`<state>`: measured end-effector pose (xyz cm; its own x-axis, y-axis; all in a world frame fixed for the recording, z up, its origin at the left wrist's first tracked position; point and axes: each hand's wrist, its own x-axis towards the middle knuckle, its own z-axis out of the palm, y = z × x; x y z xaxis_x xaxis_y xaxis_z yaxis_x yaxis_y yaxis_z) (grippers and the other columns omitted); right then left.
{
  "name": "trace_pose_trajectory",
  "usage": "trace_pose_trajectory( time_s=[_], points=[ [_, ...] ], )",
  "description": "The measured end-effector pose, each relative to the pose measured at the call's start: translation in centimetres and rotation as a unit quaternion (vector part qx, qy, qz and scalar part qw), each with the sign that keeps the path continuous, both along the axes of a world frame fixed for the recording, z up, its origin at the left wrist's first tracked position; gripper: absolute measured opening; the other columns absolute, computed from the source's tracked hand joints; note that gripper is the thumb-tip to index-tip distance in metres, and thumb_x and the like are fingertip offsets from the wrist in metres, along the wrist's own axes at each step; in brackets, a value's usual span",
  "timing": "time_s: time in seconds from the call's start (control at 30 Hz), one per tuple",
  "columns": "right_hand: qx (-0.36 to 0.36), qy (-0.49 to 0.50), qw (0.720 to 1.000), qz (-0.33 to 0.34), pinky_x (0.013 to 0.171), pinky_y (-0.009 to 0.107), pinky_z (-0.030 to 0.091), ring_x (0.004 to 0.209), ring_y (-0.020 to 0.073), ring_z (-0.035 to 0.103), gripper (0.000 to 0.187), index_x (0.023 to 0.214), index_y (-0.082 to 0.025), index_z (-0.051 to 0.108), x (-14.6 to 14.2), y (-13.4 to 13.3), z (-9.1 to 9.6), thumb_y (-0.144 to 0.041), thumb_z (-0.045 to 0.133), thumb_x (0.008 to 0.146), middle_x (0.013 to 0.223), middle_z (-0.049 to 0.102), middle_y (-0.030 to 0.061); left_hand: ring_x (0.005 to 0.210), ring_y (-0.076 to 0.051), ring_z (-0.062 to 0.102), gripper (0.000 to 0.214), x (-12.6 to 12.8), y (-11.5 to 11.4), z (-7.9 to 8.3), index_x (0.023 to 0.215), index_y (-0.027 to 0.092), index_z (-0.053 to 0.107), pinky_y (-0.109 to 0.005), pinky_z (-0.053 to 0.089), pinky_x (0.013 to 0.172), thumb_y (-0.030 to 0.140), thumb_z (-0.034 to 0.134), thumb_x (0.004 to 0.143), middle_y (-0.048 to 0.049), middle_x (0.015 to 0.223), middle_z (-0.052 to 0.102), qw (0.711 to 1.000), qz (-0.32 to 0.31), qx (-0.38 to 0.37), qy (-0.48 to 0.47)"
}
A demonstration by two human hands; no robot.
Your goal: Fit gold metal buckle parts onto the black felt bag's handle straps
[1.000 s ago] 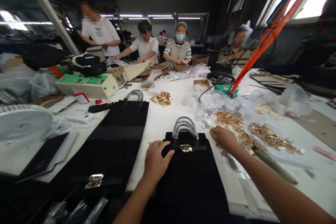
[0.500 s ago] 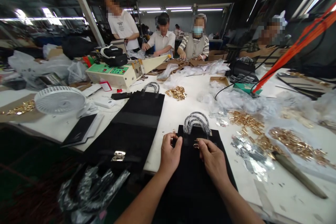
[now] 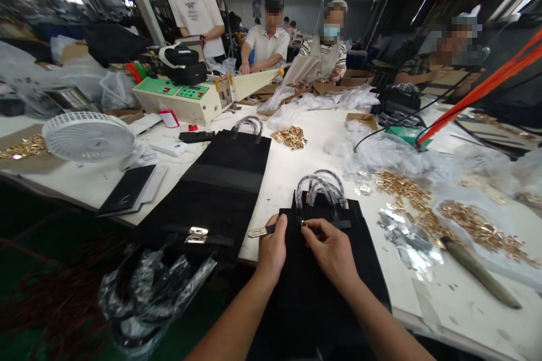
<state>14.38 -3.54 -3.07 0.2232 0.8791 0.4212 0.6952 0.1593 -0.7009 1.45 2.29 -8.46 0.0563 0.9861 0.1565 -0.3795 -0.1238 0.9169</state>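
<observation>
A black handbag (image 3: pixel 334 299) lies in front of me, its plastic-wrapped handles (image 3: pixel 322 189) pointing away. My left hand (image 3: pixel 272 251) is closed on a black strap (image 3: pixel 270 229) at the bag's left edge. The strap's gold-coloured metal end plate (image 3: pixel 256 232) sticks out to the left of that hand. Between thumb and forefinger, my right hand (image 3: pixel 334 251) pinches a small gold metal fitting (image 3: pixel 303 224) over the bag. More black strap (image 3: pixel 344 224) shows to the right of these fingers. A second black bag (image 3: pixel 212 177) with a gold clasp (image 3: pixel 197 234) lies to the left.
Gold fittings (image 3: pixel 402 186) and silver plates (image 3: pixel 410 242) lie in piles on the right, near a dark-handled tool (image 3: pixel 478 271). A white fan (image 3: pixel 88 136) and a cream machine (image 3: pixel 178 102) stand left. Several co-workers sit or stand across the table, beyond plastic bags.
My right hand has moved left with the gold fitting, closer to my left hand. The strap's metal end now shows left of my left hand. The camera view has shifted slightly.
</observation>
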Motion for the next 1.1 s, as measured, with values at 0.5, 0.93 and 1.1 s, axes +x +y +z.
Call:
trace_pose_trajectory(
  time_s=[0.5, 0.93, 1.1],
  points=[
    [0.016, -0.086, 0.994, -0.065, 0.068, 0.028, 0.049, 0.069, 0.0177, 0.066, 0.032, 0.09, -0.019, 0.072, -2.8, 0.8, -0.6, -0.051, 0.063, 0.089, 0.083, 0.071, 0.004, 0.097, -0.018, 0.059, 0.042, -0.3, 0.3, -0.5, 0.093, 0.019, 0.067, -0.03, 0.043, 0.092, 0.055, 0.047, 0.101, -0.003, 0.094, 0.065, 1.0, -0.002, 0.021, -0.004],
    [-0.02, -0.121, 0.988, -0.094, 0.067, 0.028, 0.043, 0.07, 0.0156, 0.064, 0.023, 0.088, -0.018, 0.067, -4.0, 2.6, -0.4, -0.041, 0.062, 0.089, 0.08, 0.069, 0.0019, 0.092, -0.016, 0.064, 0.045, -0.4, 0.0, -0.4, 0.1, 0.016, 0.074, -0.028, 0.048, 0.087, 0.053, 0.048, 0.102, -0.0038, 0.096, 0.071, 0.995, -0.028, 0.083, -0.038],
    [-0.057, -0.002, 0.998, -0.022, 0.064, 0.027, 0.044, 0.066, 0.0146, 0.062, 0.015, 0.093, -0.017, 0.07, -3.6, 2.4, 1.2, -0.03, 0.065, 0.088, 0.076, 0.067, 0.0007, 0.115, -0.025, 0.063, 0.055, -0.1, 1.4, -0.7, 0.11, 0.015, 0.073, -0.038, 0.045, 0.107, 0.065, 0.054, 0.094, -0.0096, 0.117, 0.071, 0.999, 0.002, 0.024, 0.028]
  ],
)
